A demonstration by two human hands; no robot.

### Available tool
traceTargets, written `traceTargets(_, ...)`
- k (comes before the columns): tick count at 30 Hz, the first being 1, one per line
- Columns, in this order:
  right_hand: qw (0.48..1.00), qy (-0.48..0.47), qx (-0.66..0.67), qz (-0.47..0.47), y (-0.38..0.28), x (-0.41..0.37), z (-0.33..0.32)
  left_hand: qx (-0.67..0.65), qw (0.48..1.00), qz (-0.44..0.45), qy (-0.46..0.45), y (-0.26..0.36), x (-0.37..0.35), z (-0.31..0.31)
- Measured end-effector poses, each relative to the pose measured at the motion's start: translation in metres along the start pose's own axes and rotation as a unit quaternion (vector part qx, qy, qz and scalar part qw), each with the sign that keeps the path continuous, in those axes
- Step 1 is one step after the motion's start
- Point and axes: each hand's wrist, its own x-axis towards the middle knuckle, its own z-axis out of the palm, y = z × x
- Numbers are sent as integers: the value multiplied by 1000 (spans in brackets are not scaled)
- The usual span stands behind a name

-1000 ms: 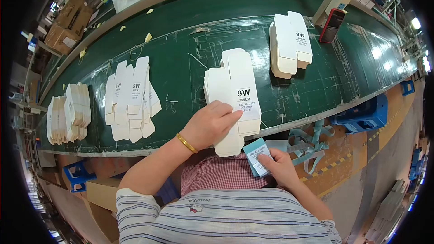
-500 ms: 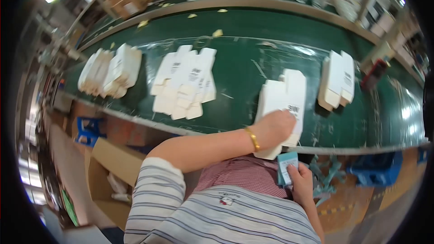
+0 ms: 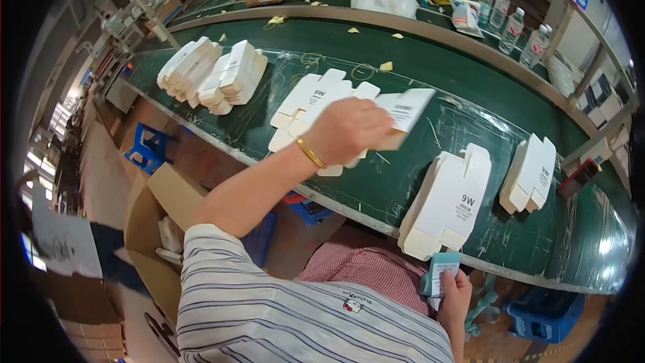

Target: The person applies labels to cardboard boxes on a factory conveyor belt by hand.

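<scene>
Two-handed handling at a green worktop (image 3: 402,165). The left hand (image 3: 354,132), with a gold bangle (image 3: 310,152) at its wrist, is raised over a spread pile of flat white cartons (image 3: 302,104). Its fingers are curled closed, gripping a single printed carton (image 3: 407,109) that juts out beyond the fingertips, tilted; motion blur hides the exact finger placement. The right hand (image 3: 457,297), near the front edge, is nearly closed, thumb laid over blue-backed label sheets (image 3: 442,274). Just beside these sheets, at the worktop's edge, lies a neat carton stack (image 3: 451,203) marked "9W". A smaller stack (image 3: 529,176) lies to its right, near a red phone (image 3: 579,178); two carton bundles (image 3: 232,75) lie at the far left.
</scene>
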Motion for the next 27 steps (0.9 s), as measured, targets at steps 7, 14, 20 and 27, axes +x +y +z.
traceTargets(7,972,4,-167,-167,-2,15,-11,-153,984,-92,21,50,-51,45)
traceTargets(14,929,-17,-308,-203,-23,11,13,-612,774,-165,-8,168,-15,60)
traceTargets(20,886,-77,-434,-147,-29,17,1,-565,802,-194,32,177,-22,54)
traceTargets(27,922,-90,-281,-252,-47,3,22,-586,793,-166,33,175,-7,48)
